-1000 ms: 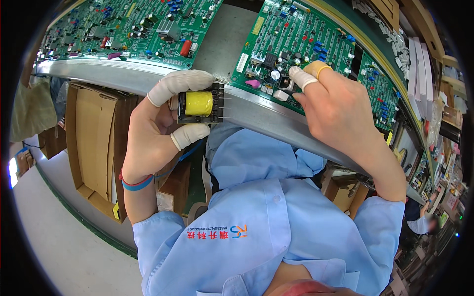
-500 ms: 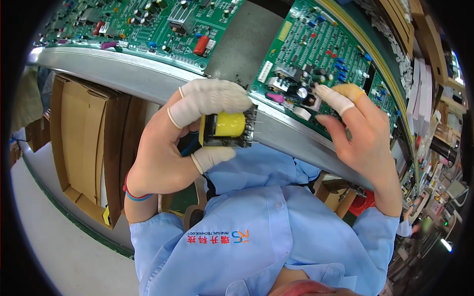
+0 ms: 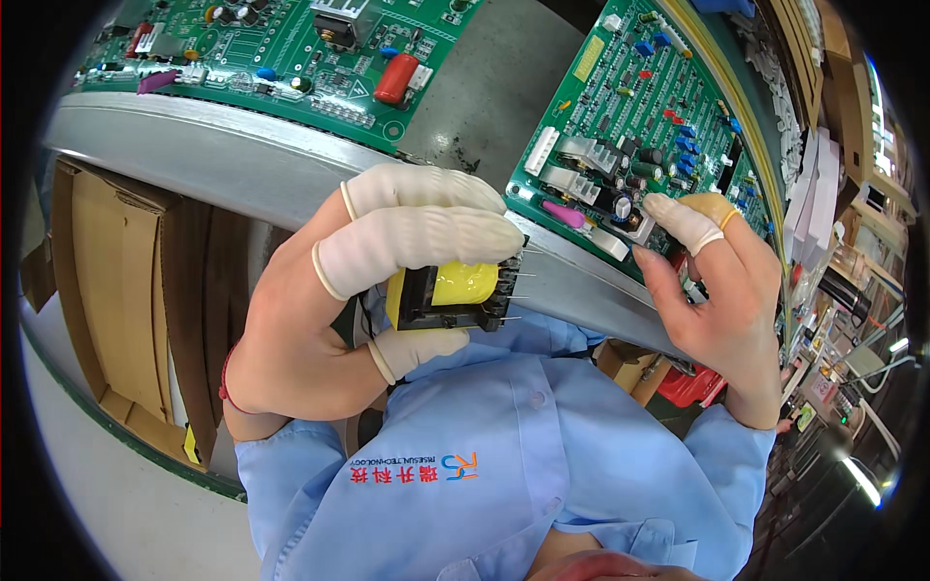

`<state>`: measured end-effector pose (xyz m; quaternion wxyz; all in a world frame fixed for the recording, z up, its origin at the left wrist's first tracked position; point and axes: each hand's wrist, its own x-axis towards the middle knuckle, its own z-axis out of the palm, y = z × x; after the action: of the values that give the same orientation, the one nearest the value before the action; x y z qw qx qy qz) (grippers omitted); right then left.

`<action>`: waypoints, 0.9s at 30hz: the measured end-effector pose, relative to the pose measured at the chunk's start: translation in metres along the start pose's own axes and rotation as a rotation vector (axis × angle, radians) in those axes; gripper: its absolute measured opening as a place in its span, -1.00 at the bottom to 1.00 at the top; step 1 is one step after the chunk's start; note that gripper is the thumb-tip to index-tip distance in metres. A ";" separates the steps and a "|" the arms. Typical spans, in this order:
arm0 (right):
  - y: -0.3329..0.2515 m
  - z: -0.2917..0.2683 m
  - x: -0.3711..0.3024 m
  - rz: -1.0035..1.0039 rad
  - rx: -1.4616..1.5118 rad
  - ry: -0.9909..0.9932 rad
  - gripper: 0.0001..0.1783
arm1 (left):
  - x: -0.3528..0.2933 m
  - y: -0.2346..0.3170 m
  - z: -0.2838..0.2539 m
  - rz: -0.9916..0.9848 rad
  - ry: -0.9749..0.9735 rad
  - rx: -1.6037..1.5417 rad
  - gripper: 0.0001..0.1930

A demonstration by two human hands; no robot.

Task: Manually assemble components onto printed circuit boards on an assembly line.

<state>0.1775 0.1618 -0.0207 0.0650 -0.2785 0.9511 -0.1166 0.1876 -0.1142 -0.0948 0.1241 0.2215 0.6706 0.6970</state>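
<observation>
My left hand (image 3: 302, 315) grips a transformer (image 3: 463, 284) with yellow tape round its winding, a black bobbin and thin metal pins pointing right. White finger cots cover its thumb and two fingers, which hide the transformer's top edge. The transformer is held in front of the bench edge, apart from the boards. My right hand (image 3: 719, 290) is over the green circuit board (image 3: 620, 107) on the right. Its thumb and cot-covered index finger are apart, with the index tip by a pale boxy component (image 3: 639, 229) near the board's front edge. A purple part (image 3: 564, 214) lies beside a white connector there.
Another green circuit board (image 3: 281, 68) with a red capacitor (image 3: 396, 79) sits at the far left. A metal rail (image 3: 213, 133) runs along the bench front. Cardboard boxes (image 3: 116, 290) stand at the left, and a red container (image 3: 692, 385) is below the bench.
The transformer in my left hand has moved slightly right and down in the picture. My right hand stays at the same board components. The boards have shifted a little as the view moved.
</observation>
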 end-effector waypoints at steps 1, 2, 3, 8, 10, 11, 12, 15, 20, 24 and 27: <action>0.000 -0.001 0.002 -0.014 -0.006 -0.029 -0.53 | -0.001 -0.001 0.000 0.007 0.007 0.008 -0.47; 0.003 -0.001 0.005 -0.013 -0.005 -0.036 -0.53 | -0.002 -0.002 0.000 0.002 0.009 0.003 -0.47; 0.007 -0.001 0.007 -0.087 -0.028 -0.033 -0.53 | -0.001 -0.003 0.001 0.010 0.012 -0.006 -0.47; 0.008 -0.004 0.005 0.013 0.048 -0.055 -0.55 | 0.007 -0.016 0.001 0.105 -0.011 -0.002 -0.44; 0.003 -0.007 0.009 0.010 0.068 -0.074 -0.54 | 0.001 -0.010 -0.003 0.118 0.007 0.021 -0.43; 0.001 -0.009 0.010 0.016 0.076 -0.083 -0.54 | -0.002 -0.006 -0.005 0.145 0.016 0.041 -0.43; 0.000 -0.008 0.008 0.054 0.078 -0.077 -0.55 | 0.000 -0.011 -0.005 0.160 -0.005 0.068 -0.41; 0.001 -0.006 0.006 0.122 0.109 -0.083 -0.55 | 0.004 -0.023 0.000 0.220 0.017 0.023 -0.40; 0.016 -0.012 0.010 -0.023 0.056 -0.136 -0.56 | 0.004 -0.024 0.000 0.229 0.011 0.020 -0.39; 0.011 -0.014 0.011 -0.112 -0.038 -0.162 -0.55 | 0.004 -0.022 -0.003 0.256 0.006 0.070 -0.39; 0.003 -0.015 0.016 -0.188 -0.154 -0.147 -0.55 | -0.003 -0.019 -0.004 0.243 0.029 0.078 -0.40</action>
<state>0.1603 0.1583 -0.0081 0.1015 -0.3784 0.9196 -0.0281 0.1861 -0.1179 -0.1137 0.0203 0.2956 0.6671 0.6835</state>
